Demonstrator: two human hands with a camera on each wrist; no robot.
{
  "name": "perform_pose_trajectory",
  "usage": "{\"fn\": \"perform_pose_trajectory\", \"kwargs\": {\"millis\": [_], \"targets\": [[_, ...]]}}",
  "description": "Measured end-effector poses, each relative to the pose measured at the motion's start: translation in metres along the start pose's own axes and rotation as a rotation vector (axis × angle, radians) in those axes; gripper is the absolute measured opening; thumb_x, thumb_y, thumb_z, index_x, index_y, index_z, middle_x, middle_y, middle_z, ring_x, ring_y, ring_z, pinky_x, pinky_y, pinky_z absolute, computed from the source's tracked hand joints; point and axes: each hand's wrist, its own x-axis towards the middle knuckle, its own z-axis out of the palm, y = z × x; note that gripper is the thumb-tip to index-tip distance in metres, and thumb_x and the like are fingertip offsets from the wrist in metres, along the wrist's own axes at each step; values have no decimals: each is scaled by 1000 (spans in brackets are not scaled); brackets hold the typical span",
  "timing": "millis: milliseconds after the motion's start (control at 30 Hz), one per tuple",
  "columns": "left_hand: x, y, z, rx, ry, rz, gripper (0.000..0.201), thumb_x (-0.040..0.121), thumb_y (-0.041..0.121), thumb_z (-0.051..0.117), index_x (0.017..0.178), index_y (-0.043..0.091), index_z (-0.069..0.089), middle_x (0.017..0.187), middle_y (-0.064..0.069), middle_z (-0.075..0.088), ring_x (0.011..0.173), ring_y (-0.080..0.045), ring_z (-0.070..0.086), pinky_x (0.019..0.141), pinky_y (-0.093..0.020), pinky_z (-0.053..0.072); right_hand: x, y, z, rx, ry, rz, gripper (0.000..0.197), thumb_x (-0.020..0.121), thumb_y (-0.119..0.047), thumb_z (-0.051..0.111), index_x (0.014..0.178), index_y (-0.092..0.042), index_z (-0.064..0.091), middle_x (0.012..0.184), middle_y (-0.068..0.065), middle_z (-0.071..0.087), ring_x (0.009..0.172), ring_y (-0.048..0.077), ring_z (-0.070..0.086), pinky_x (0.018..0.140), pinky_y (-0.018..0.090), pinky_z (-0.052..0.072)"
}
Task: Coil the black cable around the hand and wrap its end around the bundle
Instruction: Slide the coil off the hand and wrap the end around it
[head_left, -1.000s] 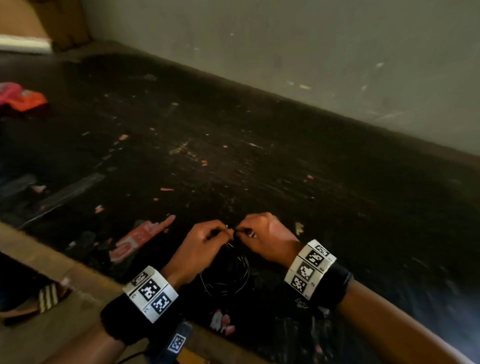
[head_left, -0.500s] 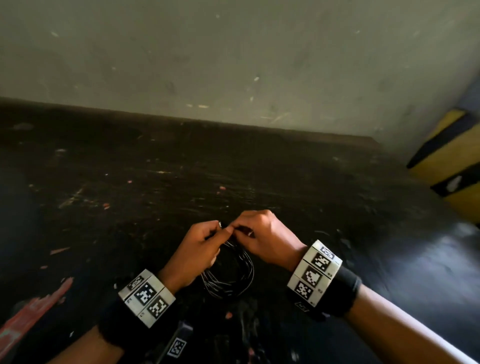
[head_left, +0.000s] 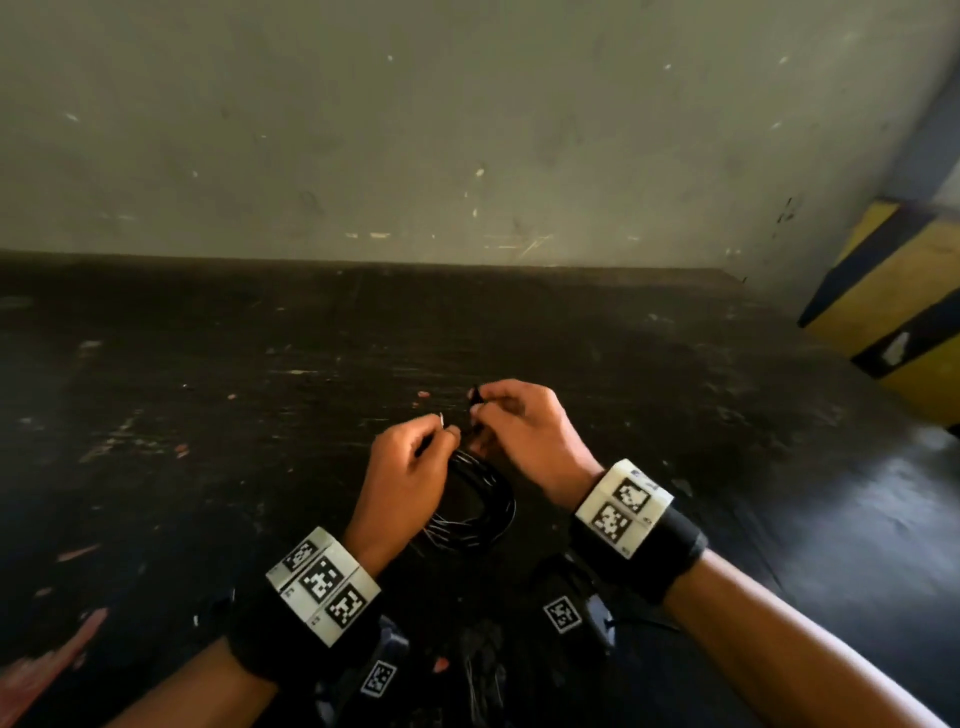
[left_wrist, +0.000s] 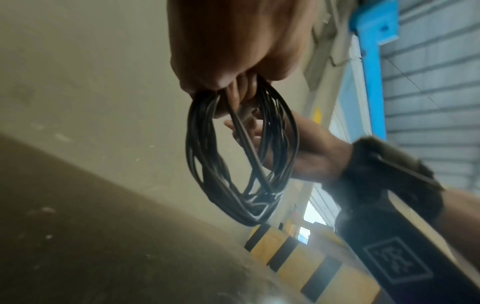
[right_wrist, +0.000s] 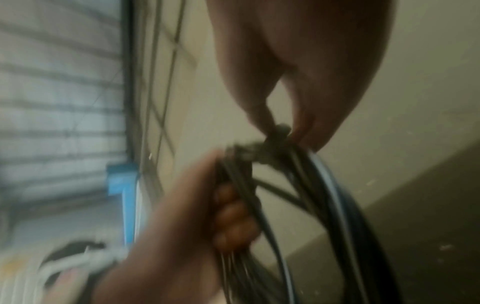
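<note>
Black cable (head_left: 475, 506) coiled in loose loops, hanging between both hands above dark scuffed surface (head_left: 208, 415). Left hand (head_left: 402, 470) grip clenched round top of coil, fingers (right_wrist: 233, 216) curled over strands. Right hand (head_left: 524, 431) grip pinching cable end (right_wrist: 278, 131) between thumb and fingertips, just beside left. Yellow-black striped post (head_left: 893, 312) far right.

Thin black cable (head_left: 475, 506) coiled in loose loops, hanging, end seemingly upturned
</note>
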Motion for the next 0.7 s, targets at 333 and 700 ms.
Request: {"fn": "perform_pose_trajectory", "kwargs": {"millis": [333,700], "targets": [[23,17,-16,-449,29,-274,21,97,17,49,79,9,58,43,8,33,34,-2,29,34,-15,21,16,-33,-21,-220,-255,-331,17,78,2,70,95,0,68,90,7,71,80,6,69,74,15,53],[47,21,-20,-397,303,-357,42,95,27,54,57,17,38,49,3,30,40,-9,29,34,-18,27,-3,-64,-23,-391,-365,-318,15,79,-12,73,93,-9,69,81,1,71,57,1,62,56,14,52]]}}
